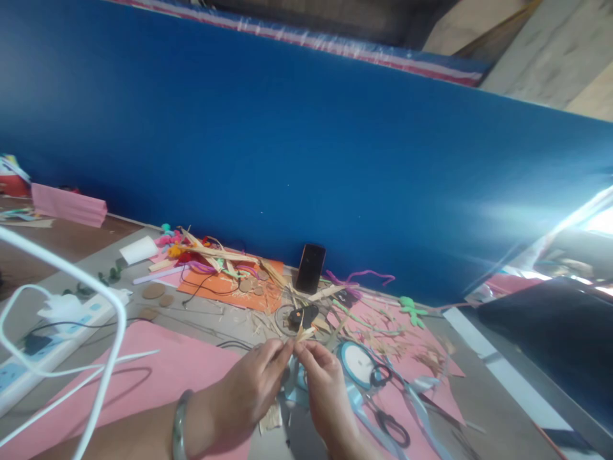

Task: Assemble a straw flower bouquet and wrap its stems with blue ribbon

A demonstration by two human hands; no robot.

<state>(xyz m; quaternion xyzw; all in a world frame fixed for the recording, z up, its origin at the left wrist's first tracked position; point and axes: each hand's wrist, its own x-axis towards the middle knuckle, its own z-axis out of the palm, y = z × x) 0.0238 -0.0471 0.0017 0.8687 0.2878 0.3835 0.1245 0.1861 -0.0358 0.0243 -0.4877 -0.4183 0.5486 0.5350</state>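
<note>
My left hand [253, 386], with a bangle [180, 425] on its wrist, meets my right hand [326, 386] near the middle of the table. Both hands are closed, fingertips pinching a small piece of pale dried husk [303, 333] that sticks up between them. How the fingers grip its lower end is hidden. Just beyond the fingertips lies a black object [303, 315] I cannot identify. Close to my right hand are a roll of light-blue ribbon [358, 364] and dark-handled scissors [391, 427].
A phone [311, 267] leans against the blue partition [287, 128]. Husk strips and pipe cleaners lie on orange paper [258, 289] at left. Scraps litter pink paper [431, 383] at right. A power strip [57, 345] and white cable [118, 319] stand left; a black object [550, 345] is far right.
</note>
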